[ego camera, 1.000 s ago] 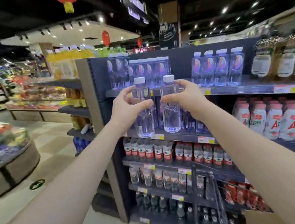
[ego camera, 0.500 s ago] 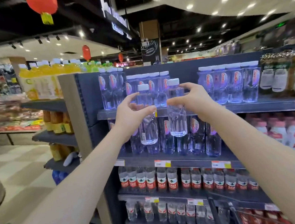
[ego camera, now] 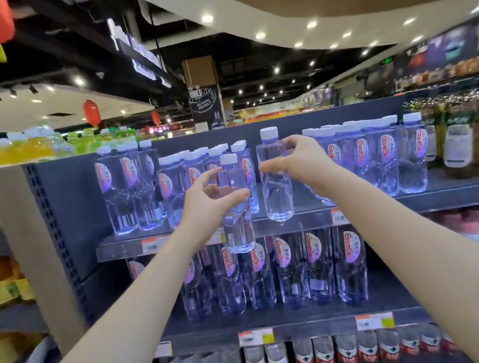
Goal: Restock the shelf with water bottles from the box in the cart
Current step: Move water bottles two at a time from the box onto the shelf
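status: mid-restock. two bottles in the air, neither shelved yet. top shelf (ego camera: 450, 189) already carries a left block (ego camera: 152, 194) and a right block (ego camera: 375, 163) of bottles, with a gap between them right where the hands are. my read is that's the slot being filled. shelf below (ego camera: 393, 292) looks full across the front. cart and box are out of frame, so can't tell how many bottles are left to bring.

right hand (ego camera: 300, 161): arm stretched forward and up. fingers (ego camera: 295, 141) above and thumb below pinch the right bottle (ego camera: 277, 195) high on its body, from its right side. bottle is upright, base level with the shelf's front edge at the gap. can't tell if it's touching down or just above.

left hand (ego camera: 205, 204): lower and nearer. fingers curled round the middle of the left bottle (ego camera: 238, 233), thumb across the front. bottle is roughly upright, its base hangs below the shelf lip in front of the price strip (ego camera: 340, 217), so it needs a lift before it can go in.

guess: right bottle goes in first, pushed back into the gap, left one beside it, then back to the cart for more.
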Demonstrator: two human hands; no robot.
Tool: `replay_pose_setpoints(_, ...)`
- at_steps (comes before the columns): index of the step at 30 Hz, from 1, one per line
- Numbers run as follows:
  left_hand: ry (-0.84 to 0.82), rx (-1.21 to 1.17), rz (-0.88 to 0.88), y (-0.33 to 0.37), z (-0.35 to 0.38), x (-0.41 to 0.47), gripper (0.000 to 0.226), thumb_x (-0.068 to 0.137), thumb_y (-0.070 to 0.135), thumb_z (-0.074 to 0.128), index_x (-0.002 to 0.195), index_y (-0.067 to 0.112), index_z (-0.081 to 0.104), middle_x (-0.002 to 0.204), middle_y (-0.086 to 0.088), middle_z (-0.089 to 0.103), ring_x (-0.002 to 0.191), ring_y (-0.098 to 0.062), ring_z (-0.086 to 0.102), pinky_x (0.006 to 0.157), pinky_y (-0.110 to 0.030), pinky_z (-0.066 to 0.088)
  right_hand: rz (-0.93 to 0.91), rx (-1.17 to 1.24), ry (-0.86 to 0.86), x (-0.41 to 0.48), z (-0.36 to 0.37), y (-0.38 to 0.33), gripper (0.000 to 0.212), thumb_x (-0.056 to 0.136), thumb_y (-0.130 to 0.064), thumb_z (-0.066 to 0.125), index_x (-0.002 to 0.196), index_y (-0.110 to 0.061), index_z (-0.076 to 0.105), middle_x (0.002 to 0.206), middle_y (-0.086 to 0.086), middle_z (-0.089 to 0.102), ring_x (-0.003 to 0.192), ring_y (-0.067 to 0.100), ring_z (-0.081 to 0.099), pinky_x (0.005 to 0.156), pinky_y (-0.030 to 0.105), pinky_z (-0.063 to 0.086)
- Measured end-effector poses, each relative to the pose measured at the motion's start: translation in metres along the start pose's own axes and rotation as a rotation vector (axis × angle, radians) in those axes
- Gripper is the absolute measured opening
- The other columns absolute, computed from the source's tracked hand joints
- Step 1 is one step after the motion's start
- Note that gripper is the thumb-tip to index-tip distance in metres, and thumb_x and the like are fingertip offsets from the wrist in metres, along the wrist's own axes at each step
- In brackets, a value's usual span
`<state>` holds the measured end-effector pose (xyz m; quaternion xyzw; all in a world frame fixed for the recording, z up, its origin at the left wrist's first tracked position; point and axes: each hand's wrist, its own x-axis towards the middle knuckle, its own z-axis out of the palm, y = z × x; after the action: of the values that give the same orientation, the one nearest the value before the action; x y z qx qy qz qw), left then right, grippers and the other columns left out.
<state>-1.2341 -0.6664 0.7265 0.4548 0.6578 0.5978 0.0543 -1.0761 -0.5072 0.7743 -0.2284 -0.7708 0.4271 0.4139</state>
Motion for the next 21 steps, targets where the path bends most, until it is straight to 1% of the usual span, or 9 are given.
replay_pose_setpoints(3, -0.018, 0.01, 0.009, -0.018, 0.0, 0.017, 0.073, 0.069, 0.05, 0.093, 0.129, 0.051, 0.051, 0.107, 0.005, 0.079, 0.109, -0.017, 0.071, 0.097, -0.046, 0.057, -0.015, -0.043, 0.011, 0.021, 0.006, 0.01, 0.071, 0.057, -0.043, 0.095, 0.112, -0.02, 0.057, 0.115, 0.005, 0.071, 0.107, 0.024, 0.069, 0.09, 0.041, 0.056)
replay_pose_setpoints(5, -0.039, 0.015, 0.01, -0.029, -0.002, 0.026, 0.074, 0.062, 0.059, 0.093, 0.123, 0.058, 0.051, 0.109, 0.004, 0.078, 0.11, -0.018, 0.071, 0.099, -0.049, 0.056, -0.016, -0.037, 0.043, 0.032, 0.01, 0.017, 0.069, 0.053, -0.042, 0.094, 0.108, -0.018, 0.062, 0.11, 0.008, 0.073, 0.103, 0.027, 0.072, 0.09, 0.048, 0.059)
replay_pose_setpoints(7, -0.07, -0.004, 0.022, -0.038, -0.004, 0.036, 0.077, 0.066, 0.053, 0.094, 0.129, 0.053, 0.05, 0.107, 0.006, 0.079, 0.11, -0.018, 0.071, 0.098, -0.044, 0.057, -0.002, -0.039, 0.062, 0.043, 0.015, 0.023, 0.064, 0.058, -0.037, 0.095, 0.11, -0.02, 0.063, 0.11, 0.008, 0.072, 0.102, 0.026, 0.072, 0.089, 0.046, 0.06)
replay_pose_setpoints(9, -0.088, -0.027, 0.035, -0.042, -0.006, 0.043, 0.074, 0.072, 0.044, 0.093, 0.13, 0.049, 0.048, 0.105, 0.008, 0.08, 0.11, -0.016, 0.071, 0.092, -0.035, 0.057, 0.01, -0.045, 0.076, 0.054, 0.021, 0.028, 0.062, 0.06, -0.036, 0.095, 0.111, -0.022, 0.063, 0.109, 0.005, 0.072, 0.101, 0.024, 0.072, 0.089, 0.044, 0.059)
replay_pose_setpoints(13, -0.12, -0.073, 0.037, -0.051, -0.01, 0.056, 0.074, 0.076, 0.037, 0.091, 0.135, 0.042, 0.047, 0.104, 0.01, 0.08, 0.112, -0.013, 0.07, 0.083, -0.027, 0.059, 0.034, -0.08, 0.08, 0.073, 0.033, 0.041, 0.071, 0.05, -0.047, 0.092, 0.111, -0.024, 0.064, 0.109, 0.003, 0.073, 0.101, 0.024, 0.072, 0.089, 0.046, 0.059)
replay_pose_setpoints(15, -0.133, -0.084, 0.054, -0.053, -0.01, 0.06, 0.076, 0.076, 0.039, 0.092, 0.137, 0.041, 0.047, 0.105, 0.01, 0.08, 0.112, -0.013, 0.07, 0.087, -0.033, 0.061, 0.045, -0.077, 0.085, 0.078, 0.037, 0.049, 0.064, 0.058, -0.04, 0.093, 0.111, -0.022, 0.064, 0.111, 0.005, 0.072, 0.102, 0.025, 0.072, 0.088, 0.045, 0.059)
replay_pose_setpoints(18, -0.153, -0.093, 0.073, -0.057, -0.009, 0.064, 0.078, 0.075, 0.038, 0.092, 0.137, 0.041, 0.046, 0.106, 0.008, 0.08, 0.11, -0.013, 0.072, 0.091, -0.045, 0.061, 0.069, -0.05, 0.093, 0.087, 0.041, 0.058, 0.064, 0.062, -0.037, 0.094, 0.115, -0.019, 0.064, 0.112, 0.006, 0.071, 0.099, 0.023, 0.073, 0.083, 0.038, 0.06)
replay_pose_setpoints(20, -0.159, -0.087, 0.083, -0.058, -0.008, 0.067, 0.075, 0.074, 0.038, 0.093, 0.133, 0.045, 0.048, 0.106, 0.007, 0.08, 0.111, -0.014, 0.072, 0.095, -0.047, 0.059, 0.073, -0.04, 0.073, 0.094, 0.043, 0.063, 0.066, 0.057, -0.043, 0.094, 0.112, -0.021, 0.064, 0.111, 0.007, 0.072, 0.097, 0.023, 0.074, 0.084, 0.04, 0.061)
replay_pose_setpoints(21, -0.153, -0.077, 0.084, -0.058, -0.006, 0.068, 0.073, 0.07, 0.043, 0.094, 0.127, 0.052, 0.049, 0.109, 0.006, 0.08, 0.115, -0.015, 0.07, 0.099, -0.049, 0.057, 0.07, -0.047, 0.065, 0.097, 0.044, 0.065, 0.07, 0.053, -0.049, 0.092, 0.112, -0.022, 0.064, 0.111, 0.007, 0.072, 0.097, 0.023, 0.074, 0.086, 0.042, 0.061)
